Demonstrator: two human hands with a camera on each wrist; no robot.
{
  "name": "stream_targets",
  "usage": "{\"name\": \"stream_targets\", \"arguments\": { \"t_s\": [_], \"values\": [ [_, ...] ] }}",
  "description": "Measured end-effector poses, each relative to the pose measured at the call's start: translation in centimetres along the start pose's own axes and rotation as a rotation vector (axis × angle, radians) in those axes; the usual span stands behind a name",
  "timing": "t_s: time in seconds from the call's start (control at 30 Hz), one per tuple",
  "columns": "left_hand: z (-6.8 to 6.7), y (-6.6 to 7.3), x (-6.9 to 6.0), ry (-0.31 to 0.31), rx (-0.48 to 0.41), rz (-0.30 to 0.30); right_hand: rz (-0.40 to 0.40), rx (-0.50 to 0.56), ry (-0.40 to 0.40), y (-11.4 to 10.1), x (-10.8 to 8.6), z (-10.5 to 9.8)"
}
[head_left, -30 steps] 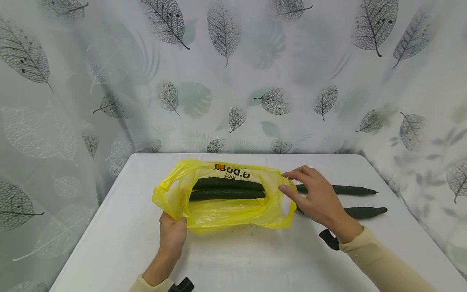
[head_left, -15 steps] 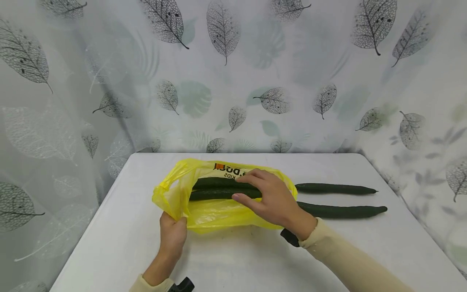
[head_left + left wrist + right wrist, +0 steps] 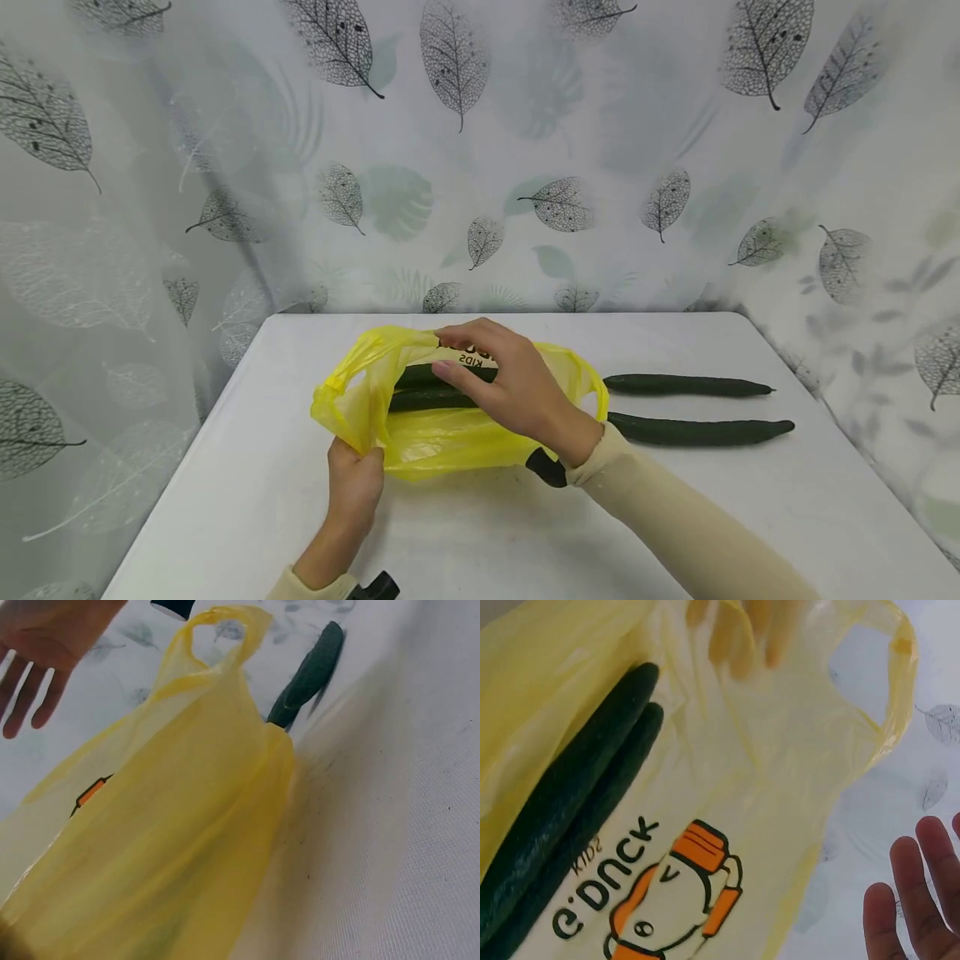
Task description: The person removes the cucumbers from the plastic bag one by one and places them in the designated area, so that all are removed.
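A thin yellow plastic bag with a printed cartoon lies on its side, mouth held wide. Two dark green cucumbers lie side by side inside it. My left hand grips the bag's left edge; its fingers show faintly through the plastic in the right wrist view. Over the bag's mouth hovers my right hand, fingers apart and holding nothing, hiding part of the print and the cucumbers. On the right, an upper cucumber and a lower cucumber lie on the table, their left ends by the bag.
The white table runs back to a leaf-printed curtain, which also hangs at both sides. One loop handle of the bag stands up in the left wrist view. Dark wrist cameras sit at both sleeves.
My right hand has moved left from the bag's right handle, across its mouth to about the middle. My left hand keeps its grip in the same place. The cucumbers have not moved.
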State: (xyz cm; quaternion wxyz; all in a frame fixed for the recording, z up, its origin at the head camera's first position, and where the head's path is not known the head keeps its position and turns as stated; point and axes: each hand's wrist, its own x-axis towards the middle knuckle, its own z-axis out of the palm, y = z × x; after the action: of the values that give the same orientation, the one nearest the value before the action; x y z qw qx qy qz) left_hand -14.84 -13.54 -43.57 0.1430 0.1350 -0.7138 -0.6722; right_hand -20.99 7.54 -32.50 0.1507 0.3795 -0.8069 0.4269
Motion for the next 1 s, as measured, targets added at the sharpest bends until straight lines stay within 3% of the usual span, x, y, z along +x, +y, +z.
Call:
{"name": "stream_targets", "arguments": {
  "t_s": [0.2, 0.33, 0.73, 1.0],
  "values": [
    [-0.1, -0.1, 0.0, 0.000, 0.014, 0.001, 0.176, 0.219, 0.008, 1.3, 1.0, 0.9],
    [-0.1, -0.1, 0.0, -0.012, 0.012, 0.000, 0.294, 0.299, -0.003, 2.5, 1.2, 1.6],
    [0.0, 0.0, 0.0, -0.006, -0.004, 0.011, 0.452, 0.328, -0.083, 5.7, 0.3, 4.3],
    [0.1, -0.1, 0.0, -0.009, 0.007, 0.012, 0.508, 0.215, -0.129, 7.3, -0.1, 5.7]
  ]
}}
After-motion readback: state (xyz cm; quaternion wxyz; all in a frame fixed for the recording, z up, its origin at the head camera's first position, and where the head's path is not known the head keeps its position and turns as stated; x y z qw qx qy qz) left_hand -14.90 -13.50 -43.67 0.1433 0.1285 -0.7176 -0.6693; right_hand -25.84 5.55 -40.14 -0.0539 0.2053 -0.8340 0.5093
